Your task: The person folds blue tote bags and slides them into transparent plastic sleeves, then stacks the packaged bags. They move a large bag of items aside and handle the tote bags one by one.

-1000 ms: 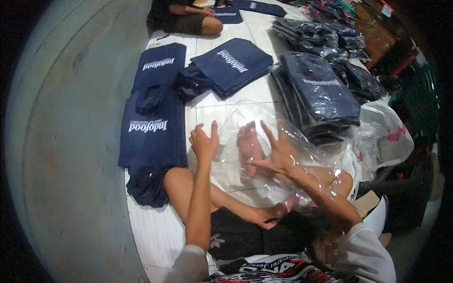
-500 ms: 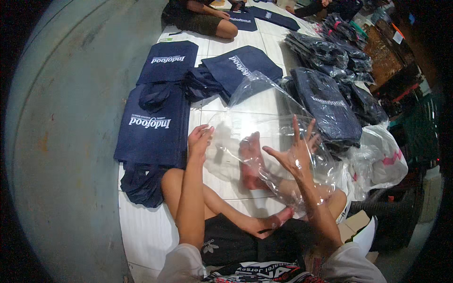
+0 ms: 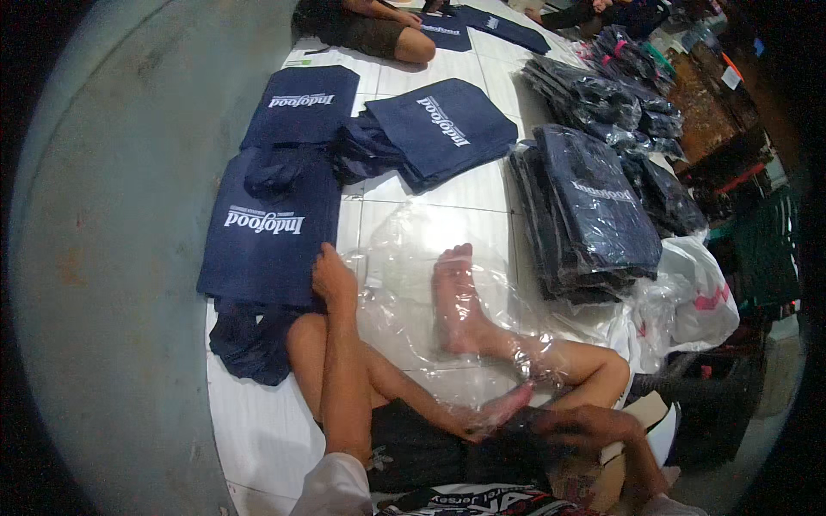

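Observation:
My left hand (image 3: 332,273) is at the right edge of a flat navy bag (image 3: 267,258) with white print, its fingers bent and closed on the edge. The bag tops a pile, with bunched dark fabric below it. A large clear plastic bag (image 3: 396,301) lies loosely between the pile and my crossed legs, over my bare foot (image 3: 460,305). My right hand (image 3: 559,426) is low at the right by my lap, dark and smeared by motion, so its fingers are unclear.
More navy bags (image 3: 439,129) lie on white tiles (image 3: 434,206). Plastic-wrapped stacks (image 3: 589,215) line the right, beside a white sack (image 3: 701,301) and cardboard (image 3: 650,413). Another person (image 3: 361,30) sits at the top, a second (image 3: 602,13) farther right. A grey surface (image 3: 112,258) borders the left.
The clear plastic, raised and spread between both hands earlier, has sunk onto the floor and legs. My left hand has moved left to the navy pile; my right hand has dropped toward my lap.

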The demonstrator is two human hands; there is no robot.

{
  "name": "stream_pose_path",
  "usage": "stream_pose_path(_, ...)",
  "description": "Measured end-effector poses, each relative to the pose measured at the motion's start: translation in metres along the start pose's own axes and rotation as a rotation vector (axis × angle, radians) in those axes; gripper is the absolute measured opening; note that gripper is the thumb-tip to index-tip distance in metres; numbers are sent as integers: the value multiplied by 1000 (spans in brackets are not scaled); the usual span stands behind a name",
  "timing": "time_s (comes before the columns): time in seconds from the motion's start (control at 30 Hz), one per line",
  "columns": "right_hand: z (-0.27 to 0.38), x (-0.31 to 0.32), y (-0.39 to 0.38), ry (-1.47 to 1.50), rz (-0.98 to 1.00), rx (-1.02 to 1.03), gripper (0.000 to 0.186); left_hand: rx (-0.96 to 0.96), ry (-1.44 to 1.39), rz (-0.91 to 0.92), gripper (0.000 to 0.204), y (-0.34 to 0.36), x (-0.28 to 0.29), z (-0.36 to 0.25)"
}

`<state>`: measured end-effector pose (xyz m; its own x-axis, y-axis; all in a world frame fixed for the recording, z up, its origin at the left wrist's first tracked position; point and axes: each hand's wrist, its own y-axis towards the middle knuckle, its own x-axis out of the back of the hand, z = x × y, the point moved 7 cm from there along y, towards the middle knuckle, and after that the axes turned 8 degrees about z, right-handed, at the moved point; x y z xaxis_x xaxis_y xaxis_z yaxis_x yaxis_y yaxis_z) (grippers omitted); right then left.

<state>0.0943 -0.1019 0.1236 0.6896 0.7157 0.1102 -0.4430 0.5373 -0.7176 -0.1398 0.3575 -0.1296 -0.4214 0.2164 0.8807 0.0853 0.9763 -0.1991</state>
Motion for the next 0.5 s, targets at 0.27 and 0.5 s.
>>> stream_pose_path(0.27, 46, 264, 49, 109, -836, 300, 34, -442, -158, -314, 44, -22, 92, -129)
stream_pose_path(0.5, -125, 484, 299, 1253, -1297, -80, 92, -949, -24, -186, 70, 40, -3, -291)
